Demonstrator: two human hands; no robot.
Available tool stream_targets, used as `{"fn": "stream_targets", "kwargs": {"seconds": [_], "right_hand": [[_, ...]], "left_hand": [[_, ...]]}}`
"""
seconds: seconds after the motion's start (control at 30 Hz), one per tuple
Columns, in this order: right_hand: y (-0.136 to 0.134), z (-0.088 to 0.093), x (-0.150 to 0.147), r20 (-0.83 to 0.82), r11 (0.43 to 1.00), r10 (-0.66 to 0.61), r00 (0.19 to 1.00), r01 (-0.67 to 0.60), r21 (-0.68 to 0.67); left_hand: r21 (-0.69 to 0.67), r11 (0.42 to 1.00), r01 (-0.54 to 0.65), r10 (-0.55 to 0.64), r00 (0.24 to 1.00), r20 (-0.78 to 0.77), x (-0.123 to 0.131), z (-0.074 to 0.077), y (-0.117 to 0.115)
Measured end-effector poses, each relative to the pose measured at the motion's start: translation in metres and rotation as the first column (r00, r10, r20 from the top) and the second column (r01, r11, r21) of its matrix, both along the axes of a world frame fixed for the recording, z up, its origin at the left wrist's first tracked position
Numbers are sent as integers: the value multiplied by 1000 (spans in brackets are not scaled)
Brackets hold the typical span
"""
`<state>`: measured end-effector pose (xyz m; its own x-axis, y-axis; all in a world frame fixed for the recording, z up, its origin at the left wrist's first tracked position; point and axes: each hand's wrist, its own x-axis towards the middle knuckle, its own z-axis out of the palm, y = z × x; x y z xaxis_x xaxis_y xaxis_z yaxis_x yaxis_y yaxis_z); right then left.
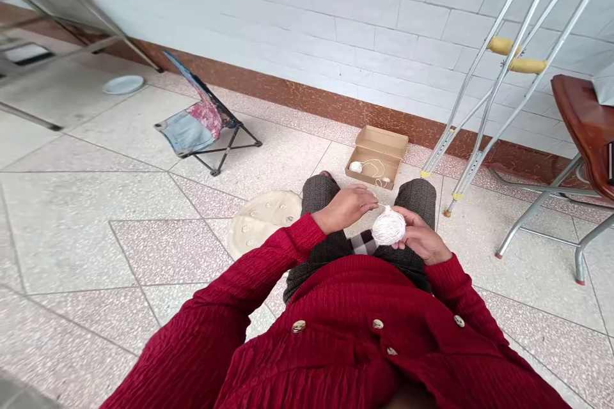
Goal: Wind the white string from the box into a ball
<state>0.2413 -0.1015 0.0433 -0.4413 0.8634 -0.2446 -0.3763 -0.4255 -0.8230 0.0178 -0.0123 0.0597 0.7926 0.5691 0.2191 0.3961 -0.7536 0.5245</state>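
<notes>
I sit with my lap below the camera, in a red buttoned top and dark trousers. My right hand (421,238) cups a white ball of yarn (388,227) over my knees, fingers wrapped round it. My left hand (349,206) is closed in a pinch on the thin white strand (381,206) that leads into the ball. On the floor just beyond my knees stands an open cardboard box (378,154) holding a smaller white ball and loose thread.
A round cream tray (261,220) lies on the tiled floor by my left knee. A low folding stool (201,121) and a pale plate (123,84) sit farther left. Two metal crutches (499,70) lean on the white tiled wall; a brown chair (582,134) stands at right.
</notes>
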Motion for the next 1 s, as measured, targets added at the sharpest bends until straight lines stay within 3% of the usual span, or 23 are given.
{"fn": "stream_targets", "kwargs": {"seconds": [0.2, 0.33, 0.4, 0.5, 0.6, 0.67, 0.73, 0.8, 0.87, 0.93, 1.0], "right_hand": [[-4, 20, 14, 40, 960, -279, 960, 280, -24], [8, 23, 21, 139, 911, -412, 900, 409, 54], [22, 15, 20, 208, 847, -532, 821, 512, 143], [44, -12, 10, 345, 768, -640, 686, 575, 283], [52, -44, -7, 471, 853, -522, 711, 427, 300], [47, -58, -19, 523, 941, -332, 785, 235, 245], [37, -62, -27, 505, 994, -106, 857, 74, 84], [28, -57, -29, 409, 999, 25, 912, -8, -43], [22, -47, -27, 271, 992, 79, 959, -50, -112], [19, -36, -23, 133, 987, 69, 989, -49, -154], [20, -27, -19, 66, 982, -24, 997, 36, -183]], "left_hand": [[-289, 949, -128, 140, 990, 21, 14, -38, -16], [-480, 873, -86, 122, 992, 43, 20, -53, -37], [-462, 887, -26, 57, 997, 54, 22, -53, -46], [-286, 958, 2, 5, 1000, 26, 21, -44, -48], [-81, 995, -53, 51, 998, -33, 9, -31, -34], [19, 998, -64, 65, 995, -73, -2, -26, -18], [64, 997, -35, 41, 995, -96, -13, -27, -3], [30, 999, 10, -8, 997, -74, -18, -32, 9], [-60, 997, 38, -38, 999, -10, -16, -39, 16], [-173, 984, 33, -21, 997, 71, -9, -46, 19], [-297, 955, -13, 57, 989, 138, 1, -55, 17]]}}
